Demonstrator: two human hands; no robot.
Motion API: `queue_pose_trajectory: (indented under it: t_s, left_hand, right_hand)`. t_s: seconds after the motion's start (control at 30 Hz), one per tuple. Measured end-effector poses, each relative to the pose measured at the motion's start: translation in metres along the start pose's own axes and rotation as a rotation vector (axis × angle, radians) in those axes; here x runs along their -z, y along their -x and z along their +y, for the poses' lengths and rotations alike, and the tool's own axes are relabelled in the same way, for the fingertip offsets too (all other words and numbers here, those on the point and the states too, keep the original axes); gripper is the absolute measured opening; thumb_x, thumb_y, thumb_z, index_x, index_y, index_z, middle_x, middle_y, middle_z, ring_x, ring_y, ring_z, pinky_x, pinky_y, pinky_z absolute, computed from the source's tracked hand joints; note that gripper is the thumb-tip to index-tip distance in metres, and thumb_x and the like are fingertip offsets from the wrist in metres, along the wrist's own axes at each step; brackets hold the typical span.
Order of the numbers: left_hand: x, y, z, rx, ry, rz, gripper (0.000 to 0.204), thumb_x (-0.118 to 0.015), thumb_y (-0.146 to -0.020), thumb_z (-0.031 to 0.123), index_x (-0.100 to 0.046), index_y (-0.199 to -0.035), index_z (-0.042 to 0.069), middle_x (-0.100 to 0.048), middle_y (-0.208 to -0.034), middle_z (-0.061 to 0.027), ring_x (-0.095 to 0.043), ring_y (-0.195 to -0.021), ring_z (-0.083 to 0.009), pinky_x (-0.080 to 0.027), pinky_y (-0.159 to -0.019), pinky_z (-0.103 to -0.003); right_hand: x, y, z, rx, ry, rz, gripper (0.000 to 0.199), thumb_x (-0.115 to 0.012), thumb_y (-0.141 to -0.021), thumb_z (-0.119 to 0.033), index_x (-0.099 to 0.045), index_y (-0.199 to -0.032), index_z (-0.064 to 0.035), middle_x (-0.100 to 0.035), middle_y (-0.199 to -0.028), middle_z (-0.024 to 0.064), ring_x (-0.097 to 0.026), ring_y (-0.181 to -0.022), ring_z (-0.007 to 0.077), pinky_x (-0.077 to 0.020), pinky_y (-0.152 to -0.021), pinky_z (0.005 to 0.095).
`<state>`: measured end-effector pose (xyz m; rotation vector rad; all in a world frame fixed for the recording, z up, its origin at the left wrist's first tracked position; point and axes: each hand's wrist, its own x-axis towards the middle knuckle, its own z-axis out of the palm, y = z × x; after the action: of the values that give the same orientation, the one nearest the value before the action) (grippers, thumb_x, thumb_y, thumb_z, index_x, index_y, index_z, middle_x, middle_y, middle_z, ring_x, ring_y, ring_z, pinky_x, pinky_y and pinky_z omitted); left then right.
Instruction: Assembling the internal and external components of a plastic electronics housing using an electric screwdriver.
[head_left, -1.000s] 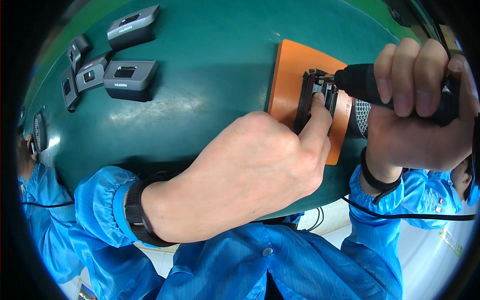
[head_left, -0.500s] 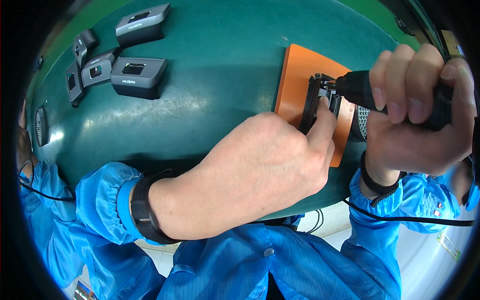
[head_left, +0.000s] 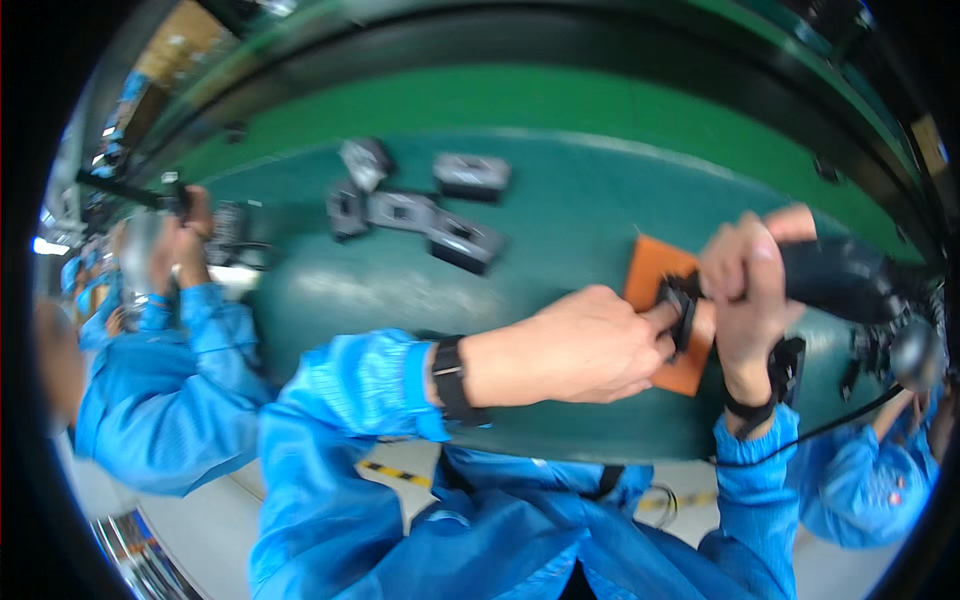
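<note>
My left hand [head_left: 595,345] reaches across to an orange block [head_left: 655,262] on the table, its fingers closed at a small black housing part [head_left: 683,310] there. In my right hand [head_left: 745,285] is a black electric screwdriver [head_left: 845,280], lying sideways with its body pointing right. The screwdriver's nose end is close to the housing part; blur and my fingers hide whether its bit touches. A black band sits round each of my wrists.
Several grey-and-black device housings [head_left: 403,210] lie at the left middle of the green table [head_left: 540,200]. A co-worker in a blue smock [head_left: 180,370] works at the left, another person [head_left: 865,475] at the right. A black cable [head_left: 840,425] runs near my right arm.
The view has swung up and left, blurring the picture and showing more of the room and co-workers. Both hands stay at the orange block, with the screwdriver still in my right hand.
</note>
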<state>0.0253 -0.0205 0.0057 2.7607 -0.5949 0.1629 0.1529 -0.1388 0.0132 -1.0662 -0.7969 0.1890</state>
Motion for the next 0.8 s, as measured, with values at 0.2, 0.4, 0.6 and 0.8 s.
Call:
queue_pose_trajectory:
  t_s: [0.2, 0.4, 0.6, 0.8]
  left_hand:
    - [-0.014, -0.02, -0.018, -0.417, -0.235, 0.294, 0.009, -0.066, -0.071, 0.016, -0.069, -0.07, 0.007, -0.066, -0.083, -0.0058, -0.065, -0.087, -0.0246, -0.054, -0.083, -0.034]
    - [0.027, -0.041, -0.03, -0.397, -0.479, 0.42, 0.008, -0.067, -0.07, 0.016, -0.064, -0.066, 0.009, -0.062, -0.073, -0.0025, -0.063, -0.079, -0.0218, -0.053, -0.073, -0.035]
    - [0.052, -0.078, -0.185, 0.134, -0.702, 0.414, 0.006, -0.067, -0.077, 0.014, -0.068, -0.072, 0.01, -0.066, -0.08, -0.0068, -0.066, -0.083, -0.0277, -0.053, -0.075, -0.041]
    - [0.033, -0.046, -0.248, 0.46, -0.54, 0.094, 0.012, -0.071, -0.082, 0.019, -0.076, -0.083, 0.008, -0.073, -0.085, -0.0115, -0.07, -0.089, -0.0332, -0.058, -0.079, -0.046]
  right_hand:
    - [0.055, -0.001, -0.075, 0.143, -0.327, 0.164, 0.025, -0.043, -0.106, -0.019, -0.036, -0.083, -0.0126, -0.034, -0.061, -0.0027, -0.029, -0.051, 0.0051, -0.0278, -0.047, 0.0223]
    - [0.086, 0.029, -0.115, 0.239, -0.298, 0.113, 0.018, -0.051, -0.105, -0.017, -0.039, -0.094, -0.0081, -0.033, -0.061, -0.0007, -0.031, -0.051, 0.0076, -0.0309, -0.049, 0.0209]
    - [0.052, 0.033, -0.142, 0.19, -0.201, 0.061, 0.008, -0.047, -0.102, -0.013, -0.044, -0.094, -0.012, -0.039, -0.057, 0.0028, -0.035, -0.046, 0.0127, -0.0334, -0.044, 0.0263]
    - [0.051, 0.041, -0.151, 0.223, -0.263, -0.075, 0.015, -0.055, -0.104, -0.016, -0.045, -0.098, -0.0066, -0.045, -0.06, 0.0055, -0.04, -0.049, 0.0148, -0.0358, -0.047, 0.0276]
